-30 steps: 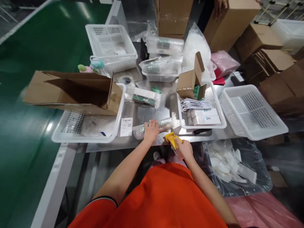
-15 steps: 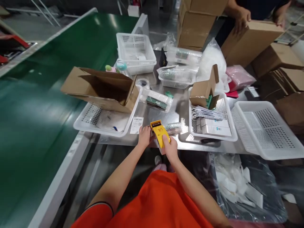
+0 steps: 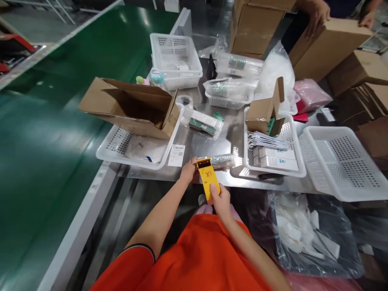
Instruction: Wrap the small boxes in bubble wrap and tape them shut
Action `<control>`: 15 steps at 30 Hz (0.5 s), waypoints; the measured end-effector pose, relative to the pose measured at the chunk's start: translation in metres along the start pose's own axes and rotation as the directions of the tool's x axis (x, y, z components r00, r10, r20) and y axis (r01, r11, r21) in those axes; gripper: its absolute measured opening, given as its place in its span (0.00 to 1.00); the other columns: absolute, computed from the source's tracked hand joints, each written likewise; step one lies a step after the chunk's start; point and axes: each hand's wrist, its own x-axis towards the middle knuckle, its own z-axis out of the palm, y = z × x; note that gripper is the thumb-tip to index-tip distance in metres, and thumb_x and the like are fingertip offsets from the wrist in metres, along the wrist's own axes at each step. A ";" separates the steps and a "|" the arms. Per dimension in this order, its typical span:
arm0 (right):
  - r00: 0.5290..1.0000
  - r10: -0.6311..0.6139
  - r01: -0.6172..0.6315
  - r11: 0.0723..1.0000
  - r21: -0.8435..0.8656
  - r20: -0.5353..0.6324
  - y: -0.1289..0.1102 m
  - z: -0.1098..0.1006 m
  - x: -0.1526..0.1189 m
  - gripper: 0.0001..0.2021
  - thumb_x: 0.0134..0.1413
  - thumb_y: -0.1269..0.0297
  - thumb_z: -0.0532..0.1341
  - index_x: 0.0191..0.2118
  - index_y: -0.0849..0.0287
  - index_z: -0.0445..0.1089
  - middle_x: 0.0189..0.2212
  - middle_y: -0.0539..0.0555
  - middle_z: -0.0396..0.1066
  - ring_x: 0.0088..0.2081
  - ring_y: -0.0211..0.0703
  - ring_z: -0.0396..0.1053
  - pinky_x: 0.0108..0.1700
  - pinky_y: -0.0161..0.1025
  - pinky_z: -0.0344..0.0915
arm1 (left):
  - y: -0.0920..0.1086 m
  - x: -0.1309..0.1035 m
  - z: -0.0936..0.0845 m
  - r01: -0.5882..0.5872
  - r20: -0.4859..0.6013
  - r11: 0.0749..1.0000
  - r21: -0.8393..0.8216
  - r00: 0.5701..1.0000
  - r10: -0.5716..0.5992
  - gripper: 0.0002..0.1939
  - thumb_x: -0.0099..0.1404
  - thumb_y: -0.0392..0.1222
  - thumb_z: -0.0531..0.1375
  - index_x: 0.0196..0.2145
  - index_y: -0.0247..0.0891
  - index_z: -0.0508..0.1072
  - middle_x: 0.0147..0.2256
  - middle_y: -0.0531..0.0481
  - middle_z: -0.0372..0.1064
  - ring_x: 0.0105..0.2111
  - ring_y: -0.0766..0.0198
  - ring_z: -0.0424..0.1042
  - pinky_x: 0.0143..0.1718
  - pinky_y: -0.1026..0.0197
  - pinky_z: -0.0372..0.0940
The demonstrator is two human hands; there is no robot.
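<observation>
The right hand (image 3: 222, 198) is grasping a yellow handheld tool (image 3: 209, 180) by its lower end, thumb pressing on its face, and is now holding its dark-slotted head over the left end of a bubble-wrapped parcel (image 3: 223, 161); a second ago the tool was tilting to the right of the left hand, near the table edge. The left hand (image 3: 188, 171), which was lying across the parcel's middle then, is now sitting at its left end, its fingertips partly hidden behind the tool, so whether it is gripping the wrap cannot be told. The parcel is lying along the front of the metal table (image 3: 151, 173), between the barcode label (image 3: 176, 155) and the right-hand white basket (image 3: 277, 173), which are both keeping their places.
</observation>
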 end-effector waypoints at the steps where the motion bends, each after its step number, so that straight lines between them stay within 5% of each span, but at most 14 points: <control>1: 1.000 0.022 -0.023 0.999 0.027 0.015 0.006 -0.004 -0.010 0.26 0.53 0.35 0.57 0.27 0.56 0.65 0.21 0.48 0.64 0.24 0.38 0.60 0.24 0.35 0.58 | 0.001 0.000 -0.002 0.008 0.013 0.999 0.045 1.000 -0.008 0.24 0.67 0.37 0.61 0.59 0.33 0.62 0.55 0.33 0.71 0.53 0.47 0.73 0.50 0.55 0.65; 7: 0.992 0.113 -0.118 0.987 0.106 0.055 0.031 -0.028 -0.055 0.27 0.53 0.33 0.58 0.29 0.57 0.67 0.24 0.50 0.65 0.26 0.40 0.62 0.24 0.36 0.60 | 0.008 0.003 -0.006 0.041 0.055 0.981 0.189 0.997 -0.052 0.32 0.63 0.46 0.67 0.59 0.35 0.59 0.51 0.33 0.74 0.52 0.46 0.75 0.50 0.55 0.66; 11: 0.986 0.143 -0.154 0.979 0.133 0.089 0.034 -0.023 -0.039 0.29 0.49 0.30 0.59 0.28 0.56 0.66 0.23 0.49 0.64 0.25 0.40 0.61 0.22 0.36 0.60 | 0.008 0.004 -0.010 0.020 0.086 0.970 0.240 0.995 -0.042 0.32 0.63 0.45 0.67 0.59 0.36 0.59 0.50 0.34 0.74 0.52 0.47 0.75 0.50 0.55 0.67; 15: 0.984 0.158 -0.168 0.973 0.155 0.080 0.034 -0.006 -0.015 0.30 0.44 0.29 0.60 0.26 0.55 0.62 0.20 0.46 0.61 0.22 0.37 0.58 0.21 0.35 0.59 | 0.001 0.009 -0.032 -0.124 0.185 0.975 0.184 0.979 0.089 0.33 0.59 0.38 0.66 0.60 0.36 0.60 0.55 0.34 0.71 0.54 0.48 0.73 0.53 0.53 0.67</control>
